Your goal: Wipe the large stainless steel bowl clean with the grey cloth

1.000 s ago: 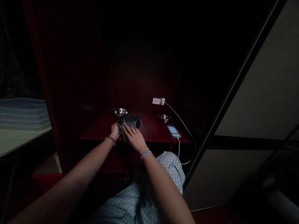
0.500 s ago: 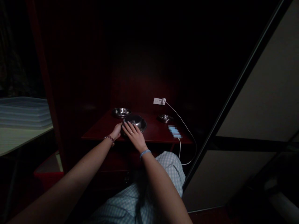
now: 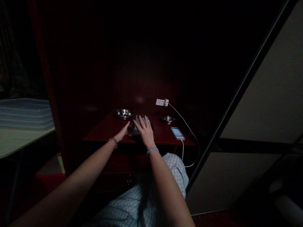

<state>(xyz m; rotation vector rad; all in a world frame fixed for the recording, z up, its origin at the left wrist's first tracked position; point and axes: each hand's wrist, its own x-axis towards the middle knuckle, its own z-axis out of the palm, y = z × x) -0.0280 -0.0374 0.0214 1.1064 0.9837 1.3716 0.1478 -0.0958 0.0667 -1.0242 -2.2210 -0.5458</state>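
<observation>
A metal bowl (image 3: 135,132), dark in the dim light, is tilted above the front of the reddish-brown shelf. My left hand (image 3: 123,131) grips its left edge, the fingers partly hidden behind it. On the bowl lies a grey cloth (image 3: 137,121). My right hand (image 3: 146,131) holds this cloth against the metal with its fingers spread over it, covering much of the bowl. Behind my left hand a shiny metal bowl (image 3: 123,114) stands on the shelf. A smaller shiny metal dish (image 3: 168,119) sits to the right.
A phone-like blurred blue object (image 3: 177,133) lies at the shelf's right front, with a white cable (image 3: 187,123) looping to a charger in the wall socket (image 3: 162,102). Stacked clear plastic trays (image 3: 25,115) stand on a pale table (image 3: 26,140) at left. My checked-cloth knee (image 3: 176,167) is below.
My right hand has slid to the right with the cloth. The bowl has turned in my left hand, its shiny rim now mostly hidden, and my left hand has shifted slightly right.
</observation>
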